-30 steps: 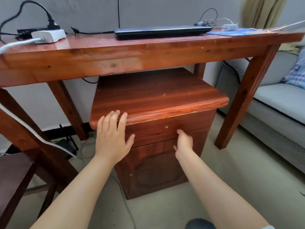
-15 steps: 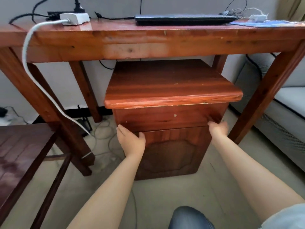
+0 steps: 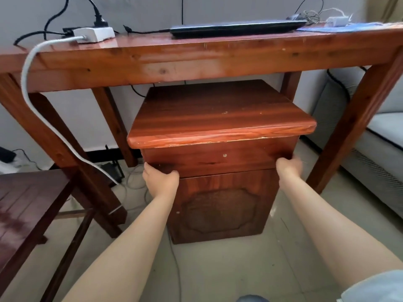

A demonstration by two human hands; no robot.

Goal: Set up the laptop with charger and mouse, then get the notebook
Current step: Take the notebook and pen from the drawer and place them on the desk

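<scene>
Hands on red-brown wooden cabinet drawer (image 3: 218,159) under bench (image 3: 196,59): left hand (image 3: 160,178) fingers hooked on its corner, right hand (image 3: 287,166) blurred, grip unclear. Closed black laptop (image 3: 235,29) up top. Notebook unseen; next, pull drawer evenly.

A closed black laptop (image 3: 237,29) lay flat on the far side of the wooden desk (image 3: 196,59), its lid shut and its long edge facing the room. A dark cable ran from its left end toward a white power strip (image 3: 93,34) at the desk's left. Just right of the laptop sat a tangle of cords (image 3: 314,16) beside a blue mouse pad (image 3: 344,29).
</scene>
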